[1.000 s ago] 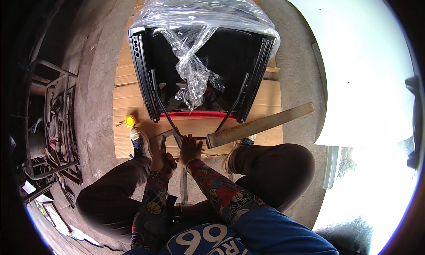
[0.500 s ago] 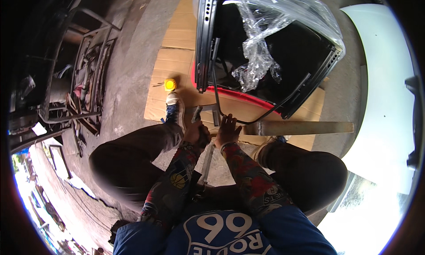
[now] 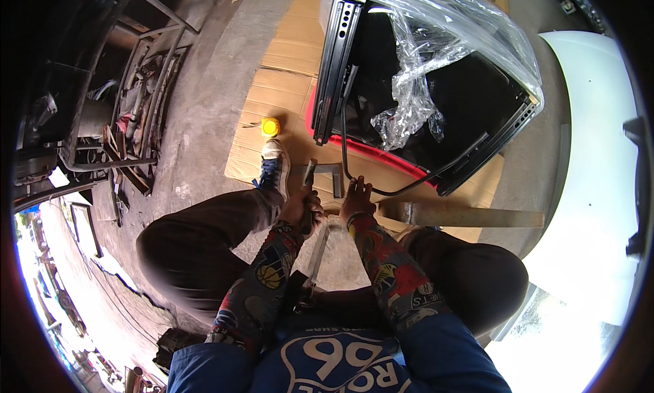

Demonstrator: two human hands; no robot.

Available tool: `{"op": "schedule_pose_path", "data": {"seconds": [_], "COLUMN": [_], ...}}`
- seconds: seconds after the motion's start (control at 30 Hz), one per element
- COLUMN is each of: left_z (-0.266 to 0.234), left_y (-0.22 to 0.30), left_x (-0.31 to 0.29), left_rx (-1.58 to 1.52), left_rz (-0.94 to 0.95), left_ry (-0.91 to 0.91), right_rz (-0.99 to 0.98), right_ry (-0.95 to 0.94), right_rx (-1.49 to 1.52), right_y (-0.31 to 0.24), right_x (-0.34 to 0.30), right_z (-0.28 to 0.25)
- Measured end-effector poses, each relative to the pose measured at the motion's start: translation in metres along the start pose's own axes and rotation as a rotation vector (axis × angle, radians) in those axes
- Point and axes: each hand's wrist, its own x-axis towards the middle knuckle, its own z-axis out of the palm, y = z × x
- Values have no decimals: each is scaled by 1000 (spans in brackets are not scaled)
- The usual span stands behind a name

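Black panel (image 3: 463,101), landmark: slanting in my view, which has swung round this past second; I judge the work itself little shifted. Rusty bar (image 3: 470,217): below the panel. Bent black tube (image 3: 392,194): looping from the panel's near edge. Right hand (image 3: 355,201): at the tube's bend, below the panel; grip, I cannot tell. Left hand (image 3: 302,211): lower left of the panel, closed around a metal-ended tool (image 3: 310,171). Yellow tape measure (image 3: 270,126): left of the panel.
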Motion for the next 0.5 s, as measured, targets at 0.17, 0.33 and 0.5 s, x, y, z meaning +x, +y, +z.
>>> {"op": "schedule_pose_path", "data": {"seconds": [0.17,0.33,0.5], "left_z": [6,3,1], "left_y": [-4,-6,-6], "left_x": [-3,2,10], "left_rx": [-50,82,80], "left_rz": [5,22,41], "left_ry": [-302,-119,-4], "right_rz": [6,-7,-56], "right_ry": [15,42,316], "right_rx": [-7,-162,99], "right_y": [-1,-6,3], "right_x": [1,-2,-11], "right_z": [5,10,1]}}
